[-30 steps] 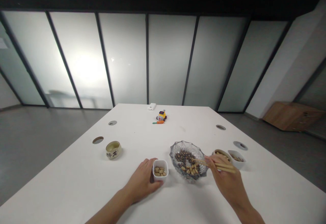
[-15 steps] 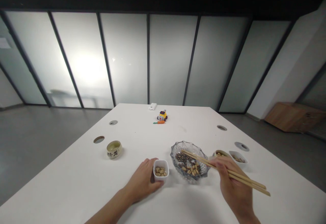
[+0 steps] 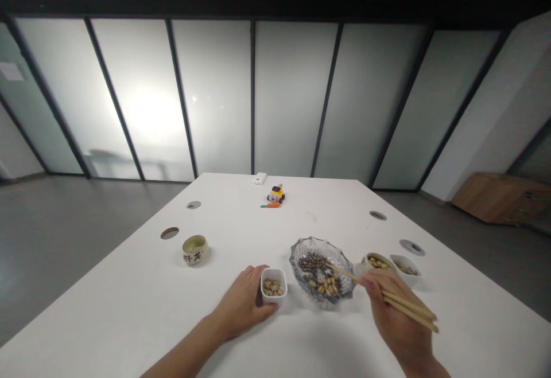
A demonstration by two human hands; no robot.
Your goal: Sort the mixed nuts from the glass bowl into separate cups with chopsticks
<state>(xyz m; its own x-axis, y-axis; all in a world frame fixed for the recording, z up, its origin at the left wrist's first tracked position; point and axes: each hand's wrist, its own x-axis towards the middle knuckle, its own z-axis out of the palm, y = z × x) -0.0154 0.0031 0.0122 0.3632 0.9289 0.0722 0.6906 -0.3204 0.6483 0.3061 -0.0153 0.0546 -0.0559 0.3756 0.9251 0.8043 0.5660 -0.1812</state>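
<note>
My left hand (image 3: pixel 245 300) curls round a small white square cup (image 3: pixel 276 300) on the table; tan nuts, perhaps pistachios, lie inside it. To its right stands a scalloped clear glass bowl (image 3: pixel 317 296). Dark seeds (image 3: pixel 312 261) fill its far part, and elongated tan nuts (image 3: pixel 329 286) lie nearer me. My right hand (image 3: pixel 396 315) grips a pair of wooden chopsticks (image 3: pixel 411 308), their tips reaching over the dark seeds in the bowl. Whether the tips pinch anything is too small to tell.
Behind my right hand are a round ceramic bowl (image 3: pixel 367 264) with nuts and a white square bowl (image 3: pixel 414 279) with more pieces. An olive ceramic bowl (image 3: pixel 196 256) stands at left. Farther back lie a toy carrot (image 3: pixel 272 205), a yellow toy car (image 3: pixel 276 194) and a white box-like device (image 3: pixel 260 178).
The chopstick tips have moved rightward, from the bowl's far left to nearer its middle. My right hand has shifted slightly; my left hand keeps its hold on the cup.
</note>
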